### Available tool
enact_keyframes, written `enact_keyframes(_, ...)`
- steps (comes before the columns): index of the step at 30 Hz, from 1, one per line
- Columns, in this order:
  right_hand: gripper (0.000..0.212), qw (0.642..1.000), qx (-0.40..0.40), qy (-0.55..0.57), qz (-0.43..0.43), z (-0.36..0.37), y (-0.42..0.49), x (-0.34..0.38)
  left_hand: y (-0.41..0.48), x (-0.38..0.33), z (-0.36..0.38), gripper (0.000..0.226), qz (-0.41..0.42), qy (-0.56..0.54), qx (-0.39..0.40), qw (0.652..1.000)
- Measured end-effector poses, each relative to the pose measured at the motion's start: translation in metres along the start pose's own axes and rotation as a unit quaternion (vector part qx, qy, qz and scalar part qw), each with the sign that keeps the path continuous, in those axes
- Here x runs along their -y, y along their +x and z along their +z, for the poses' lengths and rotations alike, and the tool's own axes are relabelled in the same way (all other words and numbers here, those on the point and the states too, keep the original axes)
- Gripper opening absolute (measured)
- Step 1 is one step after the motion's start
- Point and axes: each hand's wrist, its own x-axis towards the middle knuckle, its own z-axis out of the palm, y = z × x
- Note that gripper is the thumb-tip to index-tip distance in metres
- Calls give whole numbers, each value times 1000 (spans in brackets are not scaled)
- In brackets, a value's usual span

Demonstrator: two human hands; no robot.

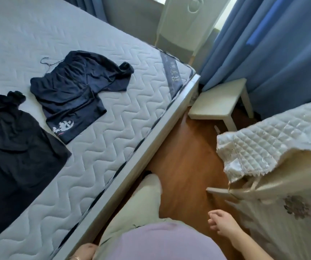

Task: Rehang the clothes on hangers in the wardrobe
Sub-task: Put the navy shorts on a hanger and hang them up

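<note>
Two dark garments lie flat on the quilted grey mattress [113,117]. A navy top [72,91] with a white print near its hem lies in the middle of the bed. A black garment [13,147] is spread at the left edge. My right hand [219,223] hangs low beside my body at the bottom right, fingers loosely curled, holding nothing. Only a small part of my left hand [84,252] shows at the bottom edge, next to the bed frame, and its fingers are hidden. No hanger or wardrobe is in view.
A narrow strip of wooden floor [184,156] runs between the bed and a cabinet with a white quilted cover [273,136] on the right. A small white stool [220,102] stands by blue curtains [273,53]. A white chair back [186,21] is behind.
</note>
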Motion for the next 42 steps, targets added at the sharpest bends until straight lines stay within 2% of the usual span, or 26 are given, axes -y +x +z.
enact_keyframes(1, 16, 1000, 4, -10, 5, -4, 7, 17, 29, 0, -4, 46, 0, 19, 3, 1000)
enact_keyframes(2, 18, 1000, 12, -26, 9, -9, 12, 33, 52, -2, -6, 56, 4, -4, 24, 1000)
enact_keyframes(3, 19, 999, 19, -41, 10, -15, 17, 51, 55, -24, -8, 51, 5, -7, 28, 1000)
enact_keyframes(4, 19, 998, 25, -50, 8, -20, 22, 71, 49, -55, -9, 35, 0, -17, 31, 999)
enact_keyframes(5, 17, 998, 26, -49, 3, -27, 29, 91, 20, -99, -14, 19, 11, -38, 35, 999)
enact_keyframes(6, 15, 999, 22, -43, -1, -34, 34, 109, 0, -139, -14, 14, 32, -80, 45, 995)
enact_keyframes(8, 14, 999, 6, -35, -11, -45, 51, 144, 0, -199, -16, 24, 46, -143, 50, 987)
enact_keyframes(12, 14, 997, 22, -68, -28, -57, 83, 211, 8, -280, -20, 10, 91, -204, 11, 975)
enact_keyframes(14, 14, 993, 35, -106, -45, -62, 102, 243, 14, -301, -16, 14, 89, -208, 0, 974)
enact_keyframes(17, 14, 974, 43, -205, -80, -73, 137, 297, 23, -312, -7, 11, 29, -239, -19, 970)
enact_keyframes(20, 14, 953, 69, -273, -113, -96, 171, 356, 21, -310, 10, 7, -83, -274, -50, 957)
enact_keyframes(22, 13, 944, 80, -295, -128, -113, 192, 397, 18, -315, 26, 20, -138, -293, -77, 943)
enact_keyframes(25, 14, 936, 68, -326, -116, -134, 229, 454, 8, -345, 41, 42, -142, -265, -61, 952)
enact_keyframes(27, 17, 912, 70, -389, -115, -132, 253, 490, 4, -375, 43, 32, -109, -238, -48, 964)
enact_keyframes(31, 21, 831, 123, -507, -191, -68, 267, 574, 29, -431, 16, 20, -78, -320, -70, 941)
enact_keyframes(35, 18, 820, 200, -471, -257, 45, 257, 655, 81, -473, -52, 14, -23, -308, -141, 940)
enact_keyframes(37, 15, 802, 215, -473, -294, 103, 251, 694, 119, -489, -88, 21, -4, -301, -185, 935)
enact_keyframes(42, 24, 752, 227, -470, -403, 239, 252, 788, 237, -513, -166, 37, 36, -232, -287, 929)
